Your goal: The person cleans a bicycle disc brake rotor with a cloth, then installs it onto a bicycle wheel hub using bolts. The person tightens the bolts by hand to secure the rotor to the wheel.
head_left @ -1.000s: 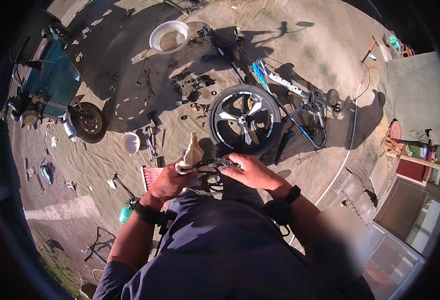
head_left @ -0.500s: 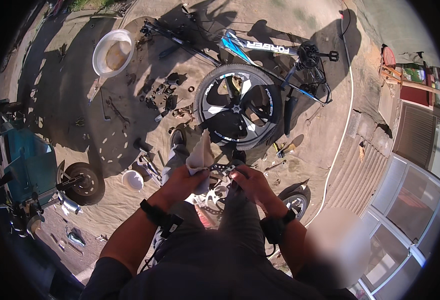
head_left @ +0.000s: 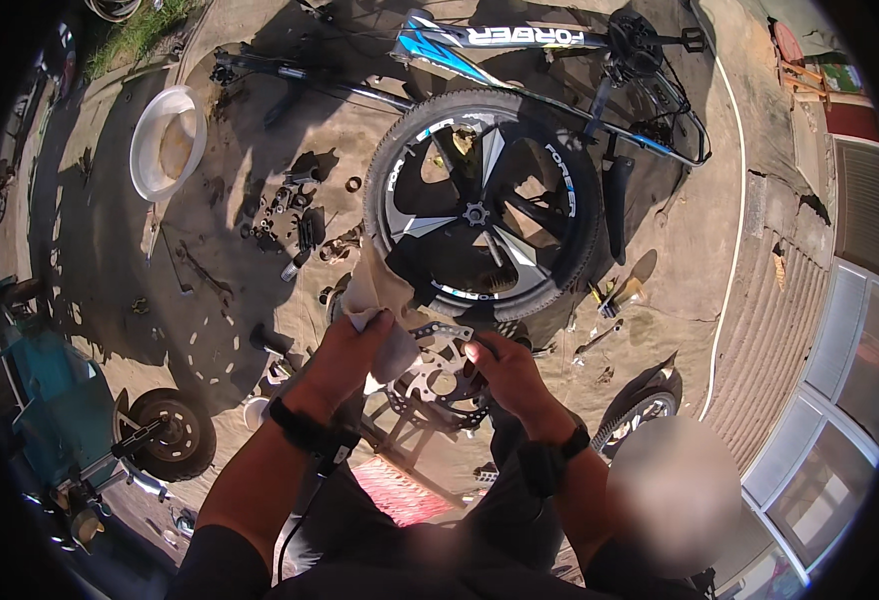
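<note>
A perforated silver brake disc (head_left: 427, 383) is held up in front of my lap, below the bicycle wheel. My right hand (head_left: 510, 372) grips its right rim, thumb on top and fingers curled behind. My left hand (head_left: 353, 345) is closed around a pale, crumpled cloth (head_left: 375, 285), which sticks up above the fist and also hangs down over the disc's left edge. How firmly the cloth presses on the disc I cannot tell. Straight ahead lies the bicycle wheel (head_left: 475, 214), with broad white and black spokes.
Beyond the wheel lies a blue, white and black bicycle frame (head_left: 520, 38). Small loose parts (head_left: 285, 200) and a white basin (head_left: 168, 145) are on the left. A teal vehicle (head_left: 50, 350) stands at far left. Another wheel (head_left: 640, 420) lies at right; a red woven seat (head_left: 405, 490) is below me.
The view has shifted, with the wheel now larger and the red seat more exposed. Both hands still hold the cloth and brake disc, and more of the disc shows between them.
</note>
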